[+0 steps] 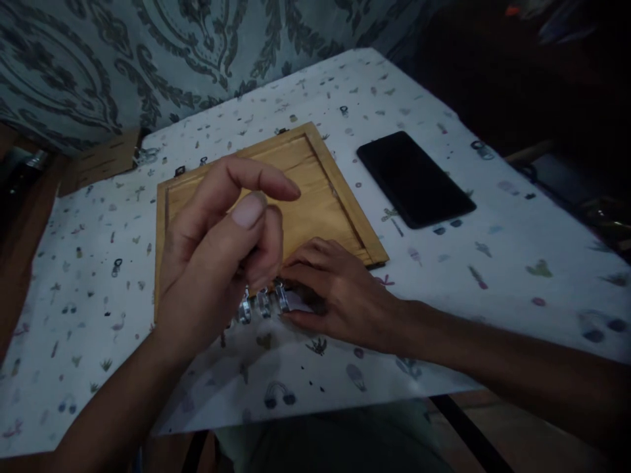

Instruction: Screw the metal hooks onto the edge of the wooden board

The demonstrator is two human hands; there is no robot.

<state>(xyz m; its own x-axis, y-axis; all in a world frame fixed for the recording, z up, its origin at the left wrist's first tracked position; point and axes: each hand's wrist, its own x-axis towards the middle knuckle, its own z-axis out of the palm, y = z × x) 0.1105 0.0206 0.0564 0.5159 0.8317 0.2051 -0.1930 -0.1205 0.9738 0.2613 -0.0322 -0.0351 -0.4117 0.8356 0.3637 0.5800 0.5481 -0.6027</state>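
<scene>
My left hand (221, 236) is raised over the near left part of a wooden framed panel (315, 174). Its index finger is bent and stands apart from the thumb, the other fingers curl inward, and nothing shows in its grasp. My right hand (340, 292) rests low at the panel's near edge, with thumb and fingers closing around a small silver metal piece (282, 297). Beside that piece, more shiny metal pieces (245, 309) stand in a row along the edge, partly hidden by my left hand. The right fingertips are partly in shadow.
A black smartphone (417, 179) lies to the right of the panel on a white patterned tablecloth (444, 276). Brown cardboard (101, 161) lies at the far left, with a small clump of metal pieces (146, 156) next to it. Patterned fabric (197, 52) hangs behind the table.
</scene>
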